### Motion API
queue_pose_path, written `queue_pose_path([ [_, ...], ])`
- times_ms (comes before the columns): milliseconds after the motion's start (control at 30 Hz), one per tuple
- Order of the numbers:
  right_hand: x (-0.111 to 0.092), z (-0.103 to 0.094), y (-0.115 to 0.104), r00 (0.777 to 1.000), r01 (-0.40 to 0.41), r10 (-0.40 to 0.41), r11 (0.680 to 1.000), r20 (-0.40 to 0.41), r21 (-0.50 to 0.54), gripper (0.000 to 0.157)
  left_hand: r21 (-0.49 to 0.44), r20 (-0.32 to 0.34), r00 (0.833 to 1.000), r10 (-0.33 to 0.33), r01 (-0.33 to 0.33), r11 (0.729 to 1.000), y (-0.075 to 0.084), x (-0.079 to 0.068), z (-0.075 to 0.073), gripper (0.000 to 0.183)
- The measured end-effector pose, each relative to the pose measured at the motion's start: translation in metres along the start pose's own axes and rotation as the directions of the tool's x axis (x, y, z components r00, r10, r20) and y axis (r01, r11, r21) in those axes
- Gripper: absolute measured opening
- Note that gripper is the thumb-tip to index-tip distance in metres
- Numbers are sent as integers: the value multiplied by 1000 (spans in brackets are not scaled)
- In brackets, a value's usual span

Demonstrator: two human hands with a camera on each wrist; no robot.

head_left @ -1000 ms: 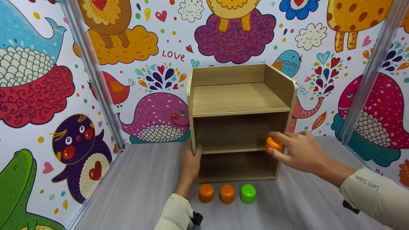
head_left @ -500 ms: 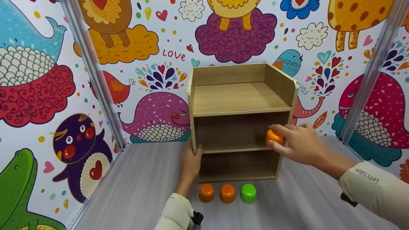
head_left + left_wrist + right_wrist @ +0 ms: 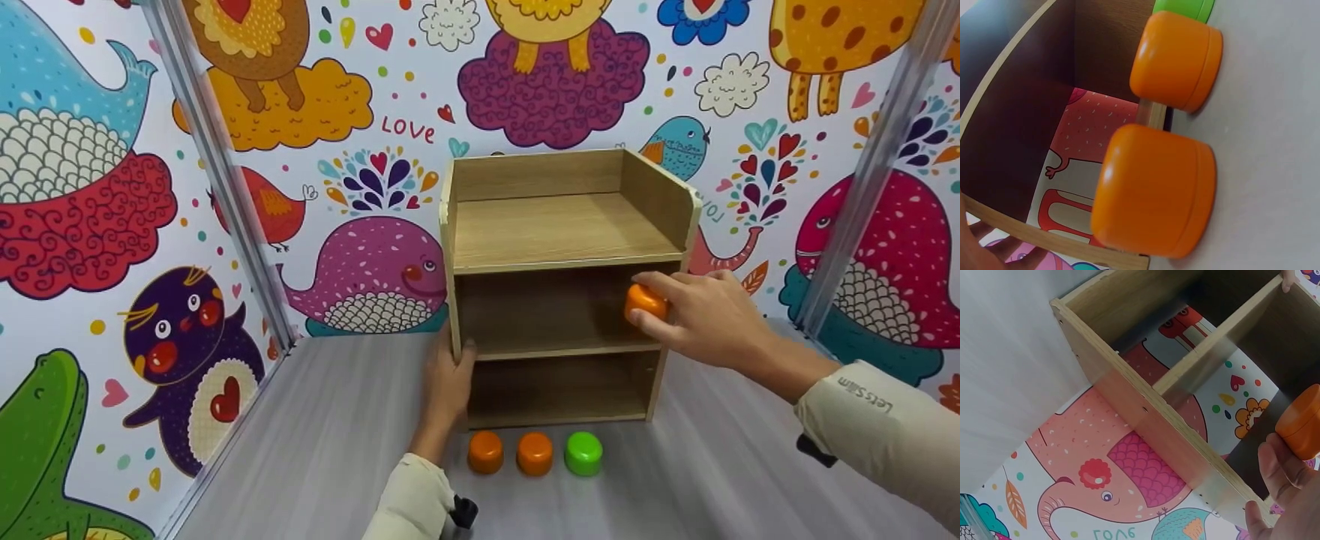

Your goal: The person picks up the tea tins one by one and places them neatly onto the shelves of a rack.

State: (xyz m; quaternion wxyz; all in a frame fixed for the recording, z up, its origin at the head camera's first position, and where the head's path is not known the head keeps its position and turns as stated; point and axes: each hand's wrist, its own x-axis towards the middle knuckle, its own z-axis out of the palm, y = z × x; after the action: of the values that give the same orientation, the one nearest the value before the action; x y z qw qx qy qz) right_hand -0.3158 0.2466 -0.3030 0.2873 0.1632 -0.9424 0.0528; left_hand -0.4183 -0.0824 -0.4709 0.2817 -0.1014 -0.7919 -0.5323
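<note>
My right hand (image 3: 709, 315) pinches an orange rounded cylinder (image 3: 646, 303) between thumb and fingers, in front of the middle compartment's right side. The same cylinder (image 3: 1302, 422) shows at the right edge of the right wrist view, with a faint seam round it. My left hand (image 3: 448, 382) holds the left side panel of a wooden shelf unit (image 3: 568, 227), thumb on the front edge, most fingers hidden outside. Two orange cylinders (image 3: 485, 452) and a green cylinder (image 3: 583, 454) stand in a row before the shelf; the left wrist view shows the nearest orange cylinder (image 3: 1154, 191) large.
The grey table (image 3: 337, 435) carries the shelf, which has a top tray, a middle board (image 3: 562, 352) and a bottom board. Walls with printed cartoon animals (image 3: 382, 274) and metal posts (image 3: 225, 180) close in the sides and back.
My right hand has risen with the orange cylinder, from about the middle board's level to just below the top tray's front edge. The left hand and the row of cylinders have stayed put.
</note>
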Motion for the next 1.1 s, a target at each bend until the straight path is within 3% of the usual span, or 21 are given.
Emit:
queue_pose_path([
  [500,16,-17,1,997,21,-20,1000,-68,11,52,-47,21,999,27,-26,999,0,1,-1,55],
  [1100,36,-33,-1,997,17,-16,1000,-77,9,53,-30,20,999,29,-28,999,0,1,-2,53],
])
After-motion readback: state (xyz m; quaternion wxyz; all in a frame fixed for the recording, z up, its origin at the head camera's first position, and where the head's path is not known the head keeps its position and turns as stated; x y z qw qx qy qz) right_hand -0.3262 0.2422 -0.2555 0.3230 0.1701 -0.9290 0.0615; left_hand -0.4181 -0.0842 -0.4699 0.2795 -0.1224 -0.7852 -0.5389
